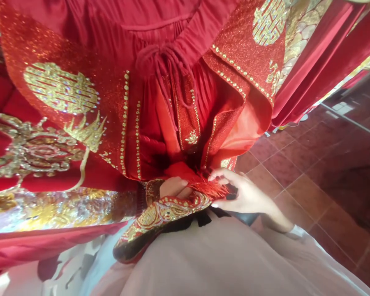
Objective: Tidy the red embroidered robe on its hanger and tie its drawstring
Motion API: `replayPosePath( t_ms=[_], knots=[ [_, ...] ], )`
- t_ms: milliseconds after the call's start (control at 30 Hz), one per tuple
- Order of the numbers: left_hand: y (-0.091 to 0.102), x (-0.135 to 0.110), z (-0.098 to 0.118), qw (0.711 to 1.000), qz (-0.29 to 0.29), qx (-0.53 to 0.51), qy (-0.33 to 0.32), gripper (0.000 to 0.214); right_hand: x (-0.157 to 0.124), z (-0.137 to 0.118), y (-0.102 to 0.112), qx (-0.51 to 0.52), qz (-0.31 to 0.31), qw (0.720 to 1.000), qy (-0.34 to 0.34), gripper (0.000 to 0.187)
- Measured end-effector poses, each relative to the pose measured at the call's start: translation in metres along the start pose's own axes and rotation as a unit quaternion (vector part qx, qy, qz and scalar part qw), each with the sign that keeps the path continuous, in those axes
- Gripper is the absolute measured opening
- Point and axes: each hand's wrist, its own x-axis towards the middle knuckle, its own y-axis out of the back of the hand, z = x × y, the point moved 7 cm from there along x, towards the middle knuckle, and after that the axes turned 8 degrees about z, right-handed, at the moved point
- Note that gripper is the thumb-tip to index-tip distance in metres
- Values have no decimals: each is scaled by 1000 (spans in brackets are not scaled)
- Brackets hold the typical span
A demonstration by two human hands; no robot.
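A red costume with gold embroidery (61, 88) fills the view in front of me. My left hand (174, 187), partly hidden by cloth, has its fingers curled over the edge of a red-and-gold embroidered piece with a dark underside (160, 216); its exact shape is hard to tell. Just right of those fingers lies a red tassel (211, 188). My right hand (242, 190) reaches in from the right, its fingers and thumb bent around the tassel's fringed end. A red cord tied in a bow (166, 59) hangs above both hands on pleated red cloth.
Jewelled gold ornament (40, 150) covers the red cloth at left. More red drapery (320, 74) hangs at right, beside a brown tiled floor (296, 189). Pale beige cloth (228, 255) spreads below my hands.
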Motion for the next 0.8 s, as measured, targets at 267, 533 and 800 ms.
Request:
replayPosePath(
  t_ms=[267,533,800],
  knots=[
    [19,11,9,993,-33,63,-92,50,-2,-8,17,-18,129,991,17,17],
    [19,11,17,992,-30,-2,-119,37,-5,30,17,251,207,931,-165,21],
    [5,10,15,987,-89,-45,-129,48,12,64,-16,521,170,763,-344,38]
  ],
)
